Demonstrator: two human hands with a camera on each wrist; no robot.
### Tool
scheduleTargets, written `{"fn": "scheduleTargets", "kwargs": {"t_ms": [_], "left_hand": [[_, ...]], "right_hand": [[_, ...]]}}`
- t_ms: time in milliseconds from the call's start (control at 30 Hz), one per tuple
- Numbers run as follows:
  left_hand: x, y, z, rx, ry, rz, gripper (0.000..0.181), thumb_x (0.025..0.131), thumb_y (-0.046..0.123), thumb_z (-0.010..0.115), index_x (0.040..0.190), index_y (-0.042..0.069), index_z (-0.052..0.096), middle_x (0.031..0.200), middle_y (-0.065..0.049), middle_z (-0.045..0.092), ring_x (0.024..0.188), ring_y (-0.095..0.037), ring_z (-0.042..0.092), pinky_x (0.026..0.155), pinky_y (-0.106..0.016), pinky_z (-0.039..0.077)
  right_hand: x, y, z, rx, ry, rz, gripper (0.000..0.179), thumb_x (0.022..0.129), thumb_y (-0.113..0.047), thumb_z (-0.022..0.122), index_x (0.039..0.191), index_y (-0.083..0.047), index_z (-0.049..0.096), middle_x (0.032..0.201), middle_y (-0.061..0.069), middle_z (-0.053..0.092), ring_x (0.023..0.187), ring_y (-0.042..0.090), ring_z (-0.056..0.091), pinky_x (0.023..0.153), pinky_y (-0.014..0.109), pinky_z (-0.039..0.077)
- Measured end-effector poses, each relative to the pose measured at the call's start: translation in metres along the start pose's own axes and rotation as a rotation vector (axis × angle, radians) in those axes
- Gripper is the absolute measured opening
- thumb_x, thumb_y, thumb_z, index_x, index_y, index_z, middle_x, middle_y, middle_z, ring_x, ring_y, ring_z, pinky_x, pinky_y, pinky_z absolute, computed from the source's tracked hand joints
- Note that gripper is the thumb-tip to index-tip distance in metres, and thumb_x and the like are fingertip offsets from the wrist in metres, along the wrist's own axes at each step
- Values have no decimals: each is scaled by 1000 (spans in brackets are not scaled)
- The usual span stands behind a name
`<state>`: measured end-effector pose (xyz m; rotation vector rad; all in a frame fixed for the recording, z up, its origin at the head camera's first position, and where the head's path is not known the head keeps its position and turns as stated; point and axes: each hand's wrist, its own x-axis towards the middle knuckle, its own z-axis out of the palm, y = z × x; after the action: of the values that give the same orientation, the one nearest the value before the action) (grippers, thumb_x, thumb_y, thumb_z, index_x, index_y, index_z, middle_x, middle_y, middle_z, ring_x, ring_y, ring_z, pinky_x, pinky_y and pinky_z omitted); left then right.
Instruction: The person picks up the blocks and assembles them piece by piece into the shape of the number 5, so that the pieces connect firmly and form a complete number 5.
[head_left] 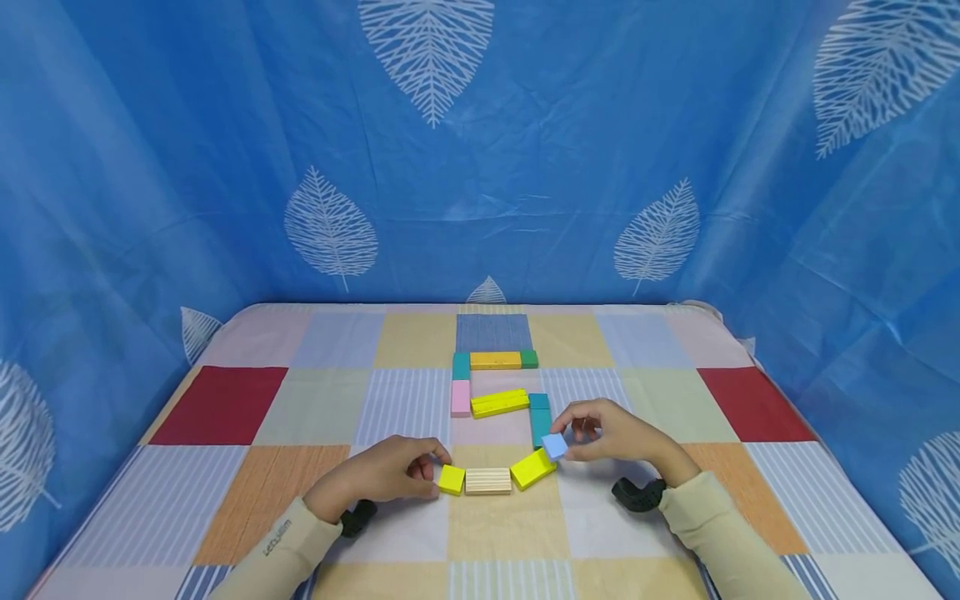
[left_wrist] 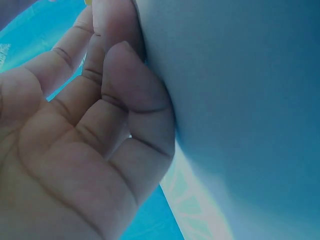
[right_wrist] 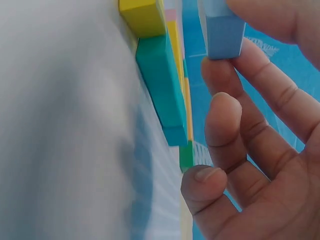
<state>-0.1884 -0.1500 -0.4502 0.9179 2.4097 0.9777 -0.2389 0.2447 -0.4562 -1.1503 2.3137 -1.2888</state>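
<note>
My right hand (head_left: 611, 432) pinches a light blue block (head_left: 555, 447) between thumb and index finger, just over the end of a tilted yellow block (head_left: 532, 469). In the right wrist view the light blue block (right_wrist: 225, 35) is off the cloth, and the other fingers are loosely bent. My left hand (head_left: 386, 471) grips a small yellow block (head_left: 452, 479) at its left side with thumb and index fingertips. That block stands against a striped wooden block (head_left: 488, 481). In the left wrist view the fingers (left_wrist: 137, 80) hide nearly all of it.
Farther back, teal blocks (head_left: 540, 421), a long yellow pair (head_left: 500, 403), a pink block (head_left: 461, 398), another teal block (head_left: 461, 366), an orange-yellow block (head_left: 495, 360) and a green block (head_left: 528, 359) continue the winding row. A patchwork cloth (head_left: 311, 408) covers the table; a blue curtain (head_left: 487, 183) hangs behind.
</note>
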Motion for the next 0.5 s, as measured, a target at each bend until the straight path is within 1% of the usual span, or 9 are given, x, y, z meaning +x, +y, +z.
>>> {"fn": "scheduleTargets", "kwargs": {"t_ms": [167,333,500], "left_hand": [[-1,3,0,5,8,10,27,98,11,81,122,6,70,87,10,61,72,-1,49,70,-24,45],[-1,4,0,7,23,-6,24,98,10,80,120,8,70,85,10,61,70,-2,48,66,-24,43],[-1,4,0,2,23,-8,24,98,10,80,120,8,70,84,10,60,69,-2,47,65,-24,42]], "right_hand": [[10,-3,4,-20,14,21,24,91,-4,84,113,0,76,88,11,66,73,12,52,66,26,45],[20,-4,9,-19,21,40,23,92,-4,83,114,0,77,88,5,66,73,12,53,66,27,44],[28,-6,15,-19,25,45,23,93,-4,82,115,1,77,94,8,70,74,13,54,66,28,44]]}}
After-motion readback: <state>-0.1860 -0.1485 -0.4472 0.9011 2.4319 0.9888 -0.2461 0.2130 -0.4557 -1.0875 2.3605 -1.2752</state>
